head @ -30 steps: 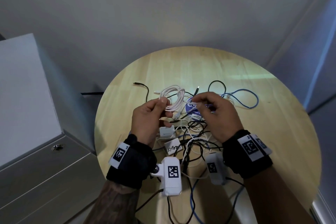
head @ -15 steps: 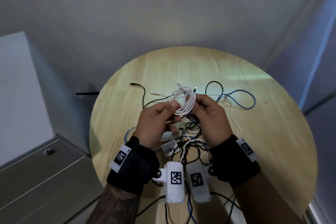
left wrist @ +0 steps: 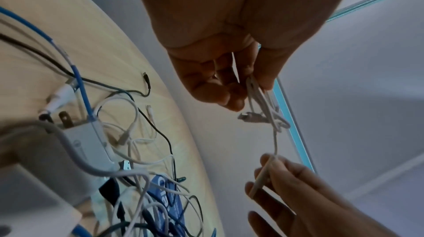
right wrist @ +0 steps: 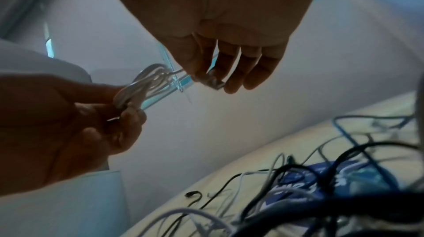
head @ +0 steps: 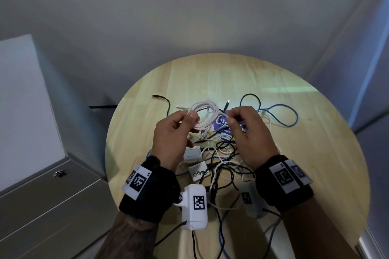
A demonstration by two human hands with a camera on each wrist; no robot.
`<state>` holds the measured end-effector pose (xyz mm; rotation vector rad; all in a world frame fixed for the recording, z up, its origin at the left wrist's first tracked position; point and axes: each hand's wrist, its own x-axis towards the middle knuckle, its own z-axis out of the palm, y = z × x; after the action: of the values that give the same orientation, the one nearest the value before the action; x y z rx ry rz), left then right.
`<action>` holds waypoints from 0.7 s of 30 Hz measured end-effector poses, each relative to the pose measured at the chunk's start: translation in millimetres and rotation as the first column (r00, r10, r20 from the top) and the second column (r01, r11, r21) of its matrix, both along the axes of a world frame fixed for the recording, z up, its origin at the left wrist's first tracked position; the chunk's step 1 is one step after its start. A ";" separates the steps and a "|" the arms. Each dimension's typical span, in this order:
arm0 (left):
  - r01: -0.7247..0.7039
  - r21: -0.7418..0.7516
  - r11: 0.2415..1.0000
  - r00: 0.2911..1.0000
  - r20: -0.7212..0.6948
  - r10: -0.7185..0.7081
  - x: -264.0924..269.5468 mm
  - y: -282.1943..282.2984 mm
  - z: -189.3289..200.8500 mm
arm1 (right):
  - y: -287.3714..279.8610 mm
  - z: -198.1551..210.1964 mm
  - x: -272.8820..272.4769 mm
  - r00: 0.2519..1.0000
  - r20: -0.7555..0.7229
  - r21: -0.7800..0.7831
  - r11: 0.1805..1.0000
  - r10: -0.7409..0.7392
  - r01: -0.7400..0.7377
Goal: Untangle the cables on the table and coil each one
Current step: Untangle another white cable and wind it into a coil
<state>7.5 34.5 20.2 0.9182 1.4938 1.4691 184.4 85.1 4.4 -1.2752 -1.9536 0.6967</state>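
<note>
A pale white cable coil [head: 207,114] hangs above the round wooden table [head: 305,164]. My left hand [head: 192,116] pinches one side of its loops between thumb and fingers; the left wrist view shows the left hand [left wrist: 254,87] gripping the coil [left wrist: 263,108] with a connector sticking out. My right hand [head: 229,119] pinches the cable's free end just right of the coil, and in the right wrist view the right hand [right wrist: 211,80] holds the plug. Beneath both hands lies a tangle of black, white and blue cables [head: 223,153].
A blue cable loop [head: 292,120] lies at the right of the pile and a black cable end [head: 163,99] at the far left. White chargers [head: 192,154] and a blue round label [head: 220,126] sit among the wires. A grey cabinet [head: 42,185] stands left of the table.
Half a second ago both hands met at the coil. My right hand has since drawn away to the right with the cable's end, and the coil sits slightly lower in the left hand.
</note>
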 end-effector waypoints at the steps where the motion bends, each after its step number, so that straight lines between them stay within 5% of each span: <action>1: 0.004 0.009 1.000 0.999 -0.054 -0.004 -1.3 -0.5 0.3 | 1.1 1.5 2.8 0.999 0.025 0.004 1.000 0.024 -0.024; 5: 0.015 0.160 0.987 0.935 -0.351 0.043 3.2 -0.9 2.1 | -2.7 16.2 1.1 0.980 -0.160 -0.074 0.991 -0.121 0.110; 9: 0.089 0.299 0.950 0.670 -0.723 0.165 10.1 -1.4 4.0 | -11.9 36.2 -14.4 0.872 -0.475 -0.422 0.900 -0.116 -0.110; 12: 0.168 0.337 0.926 0.553 -0.810 0.194 16.2 -1.9 2.6 | -11.8 34.7 -19.0 0.835 -0.535 -0.435 0.889 -0.129 -0.141; 14: 0.206 0.339 0.918 0.579 -0.799 0.166 16.3 -0.8 -0.8 | -9.6 29.5 -16.8 0.843 -0.524 -0.418 0.899 -0.122 -0.130; 17: 0.288 0.270 0.919 0.746 -0.664 -0.039 15.2 -2.9 -0.5 | -6.6 21.1 -10.6 0.867 -0.489 -0.411 0.903 -0.098 -0.130; 19: 0.256 0.217 0.942 0.882 -0.451 -0.136 18.1 -5.6 4.5 | -4.8 18.8 -7.6 0.880 -0.468 -0.396 0.909 -0.078 -0.130; 21: 0.117 0.157 0.981 0.979 -0.186 -0.087 22.4 -4.8 9.1 | -4.0 19.3 -7.1 0.881 -0.471 -0.387 0.907 -0.038 -0.168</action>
<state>29.9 29.7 29.3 1.2393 1.4412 1.4850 177.3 81.1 23.7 -1.1358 -1.4919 1.3823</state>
